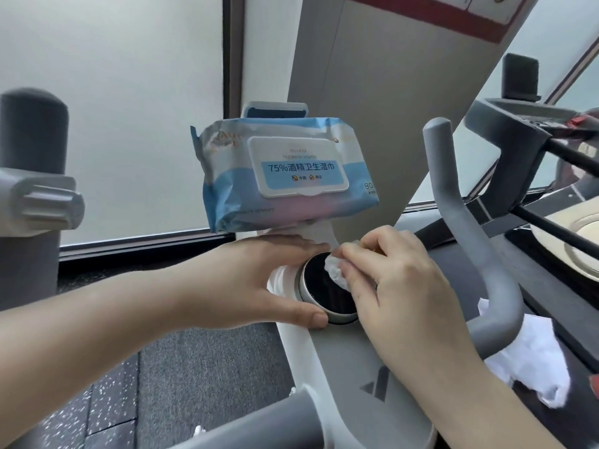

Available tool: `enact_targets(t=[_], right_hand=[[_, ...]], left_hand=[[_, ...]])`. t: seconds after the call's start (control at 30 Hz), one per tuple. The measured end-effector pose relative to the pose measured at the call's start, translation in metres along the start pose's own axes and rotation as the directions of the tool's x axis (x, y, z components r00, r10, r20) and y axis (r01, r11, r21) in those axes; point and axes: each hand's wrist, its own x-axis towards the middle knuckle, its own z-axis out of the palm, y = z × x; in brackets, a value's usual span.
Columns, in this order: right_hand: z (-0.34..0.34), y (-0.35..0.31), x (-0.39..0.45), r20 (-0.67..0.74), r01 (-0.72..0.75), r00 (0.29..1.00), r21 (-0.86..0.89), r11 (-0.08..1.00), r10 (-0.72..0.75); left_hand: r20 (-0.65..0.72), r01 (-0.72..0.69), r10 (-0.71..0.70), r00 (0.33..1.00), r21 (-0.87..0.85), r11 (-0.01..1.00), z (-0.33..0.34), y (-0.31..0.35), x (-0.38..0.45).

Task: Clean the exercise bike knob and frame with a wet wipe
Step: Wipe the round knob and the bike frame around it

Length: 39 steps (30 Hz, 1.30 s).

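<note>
The bike's round knob (319,286) has a black glossy face and a silver rim, and it sits on the white frame (343,358) at the centre of the view. My left hand (259,280) grips the knob's rim, fingers over its far side and thumb on its near side. My right hand (395,286) pinches a crumpled white wet wipe (335,270) and presses it onto the right part of the knob's face.
A blue and white pack of wipes (282,173) rests on the bike's holder above the knob. A grey handlebar (486,254) curves up at the right, with crumpled white wipes (534,358) behind it. Another grey post (32,189) stands at the left.
</note>
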Motion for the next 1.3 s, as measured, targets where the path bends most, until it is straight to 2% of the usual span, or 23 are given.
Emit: enact_targets(t=[0.13, 0.43, 0.8, 1.13, 1.3], right_hand=[[0.002, -0.002, 0.003, 0.023, 0.001, 1.0, 0.04, 0.999, -0.002], [0.002, -0.01, 0.008, 0.082, 0.098, 0.991, 0.066, 0.993, -0.103], [-0.017, -0.008, -0.004, 0.172, 0.185, 0.961, 0.188, 0.965, -0.218], [-0.029, -0.002, 0.007, 0.115, 0.352, 0.93, 0.0, 0.936, -0.35], [-0.032, 0.016, 0.008, 0.154, 0.345, 0.934, -0.15, 0.926, -0.323]], left_hand=[[-0.004, -0.024, 0.024, 1.0, -0.028, 0.999, 0.0, 0.001, 0.001], [0.017, -0.029, 0.03, 0.999, -0.056, 0.998, -0.002, 0.002, 0.002], [0.026, -0.011, 0.012, 1.0, -0.009, 1.0, -0.001, 0.002, 0.0], [0.015, 0.001, -0.001, 1.0, -0.03, 1.0, -0.002, 0.006, -0.001], [0.009, 0.021, -0.021, 1.0, -0.041, 0.999, -0.001, 0.007, -0.002]])
